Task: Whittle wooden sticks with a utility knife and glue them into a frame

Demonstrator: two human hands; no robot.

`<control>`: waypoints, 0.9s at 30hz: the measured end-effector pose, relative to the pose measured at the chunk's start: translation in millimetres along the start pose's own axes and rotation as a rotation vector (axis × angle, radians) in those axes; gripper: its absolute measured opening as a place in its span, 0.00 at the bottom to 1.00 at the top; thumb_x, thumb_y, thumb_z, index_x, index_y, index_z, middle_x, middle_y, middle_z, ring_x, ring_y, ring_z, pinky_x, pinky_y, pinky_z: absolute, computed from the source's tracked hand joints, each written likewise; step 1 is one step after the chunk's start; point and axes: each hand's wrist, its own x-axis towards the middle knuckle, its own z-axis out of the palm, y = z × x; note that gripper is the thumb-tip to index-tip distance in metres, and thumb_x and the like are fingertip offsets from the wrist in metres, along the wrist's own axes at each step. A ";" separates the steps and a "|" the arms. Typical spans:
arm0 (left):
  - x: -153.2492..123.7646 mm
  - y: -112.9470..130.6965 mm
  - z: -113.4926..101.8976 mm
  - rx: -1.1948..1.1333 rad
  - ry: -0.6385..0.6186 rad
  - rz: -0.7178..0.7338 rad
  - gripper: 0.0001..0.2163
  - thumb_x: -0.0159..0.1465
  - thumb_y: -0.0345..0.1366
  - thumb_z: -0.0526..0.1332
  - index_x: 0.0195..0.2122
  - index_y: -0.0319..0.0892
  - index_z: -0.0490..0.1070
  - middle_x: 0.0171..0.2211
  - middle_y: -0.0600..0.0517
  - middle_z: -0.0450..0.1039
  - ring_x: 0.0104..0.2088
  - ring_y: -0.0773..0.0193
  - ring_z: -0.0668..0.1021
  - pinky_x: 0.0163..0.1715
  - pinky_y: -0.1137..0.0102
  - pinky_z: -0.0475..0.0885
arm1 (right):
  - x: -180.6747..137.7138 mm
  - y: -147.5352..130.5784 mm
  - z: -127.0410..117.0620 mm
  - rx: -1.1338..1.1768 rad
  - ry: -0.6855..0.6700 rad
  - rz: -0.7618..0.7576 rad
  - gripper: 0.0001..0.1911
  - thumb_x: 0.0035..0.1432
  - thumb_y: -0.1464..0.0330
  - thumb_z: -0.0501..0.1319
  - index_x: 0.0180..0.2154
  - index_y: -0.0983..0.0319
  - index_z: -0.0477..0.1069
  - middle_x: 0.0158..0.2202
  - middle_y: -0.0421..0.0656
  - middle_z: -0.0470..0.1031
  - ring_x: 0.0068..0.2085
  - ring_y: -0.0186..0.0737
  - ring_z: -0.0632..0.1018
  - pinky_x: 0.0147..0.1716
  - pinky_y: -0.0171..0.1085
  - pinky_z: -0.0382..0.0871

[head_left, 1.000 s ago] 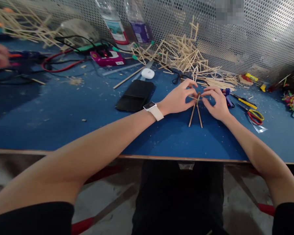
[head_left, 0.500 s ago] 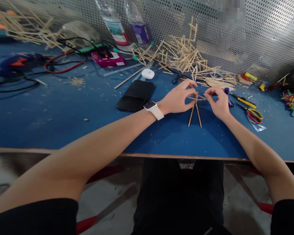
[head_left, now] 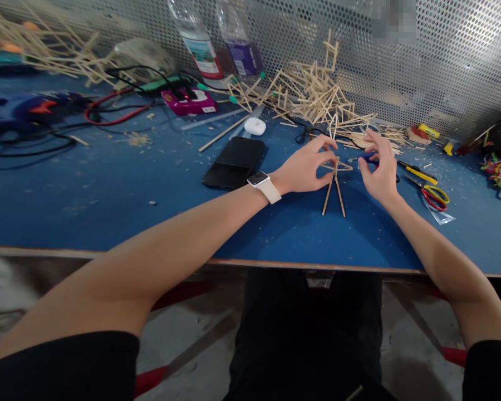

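A small frame of thin wooden sticks (head_left: 334,189) stands on the blue table (head_left: 108,189), its two legs splayed toward me. My left hand (head_left: 304,167), with a white watch on its wrist, pinches the top of the frame between thumb and fingers. My right hand (head_left: 379,170) is just right of the frame and off the sticks. Its thumb and curled fingers close round a blue-handled tool (head_left: 366,157), with the index finger raised.
A black phone (head_left: 234,161) and white earbud case (head_left: 254,126) lie left of my hands. A heap of sticks (head_left: 317,94) sits against the perforated metal screen (head_left: 442,55). Scissors (head_left: 435,196) and a yellow-handled tool (head_left: 417,174) lie to the right. Bottles (head_left: 198,50), a pink device (head_left: 187,101) and cables sit at the back left.
My right hand let go of the stick frame and moved right and back onto the blue-handled tool. My left hand kept its pinch. Another person's hand at far left is gone.
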 end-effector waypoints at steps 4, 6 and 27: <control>0.6 -1.7 -0.1 0.014 0.011 0.002 0.09 0.74 0.32 0.71 0.54 0.43 0.85 0.71 0.33 0.77 0.68 0.37 0.85 0.73 0.37 0.86 | -3.9 -1.3 4.6 -0.049 -0.194 -0.126 0.17 0.75 0.65 0.70 0.62 0.50 0.84 0.68 0.53 0.86 0.70 0.65 0.85 0.73 0.71 0.81; 0.8 -3.4 -2.0 0.012 0.015 0.021 0.09 0.74 0.33 0.71 0.53 0.43 0.85 0.71 0.33 0.77 0.69 0.37 0.85 0.74 0.37 0.85 | -5.8 -2.5 8.4 -0.054 -0.249 -0.133 0.10 0.76 0.66 0.70 0.55 0.52 0.86 0.67 0.52 0.86 0.71 0.66 0.84 0.75 0.72 0.79; 3.7 -1.4 -6.8 -0.035 0.023 -0.014 0.05 0.78 0.38 0.70 0.47 0.45 0.87 0.68 0.36 0.82 0.67 0.38 0.87 0.72 0.37 0.86 | -5.5 5.4 14.0 0.042 -0.317 -0.014 0.05 0.75 0.66 0.74 0.50 0.51 0.86 0.64 0.50 0.86 0.69 0.62 0.84 0.75 0.67 0.80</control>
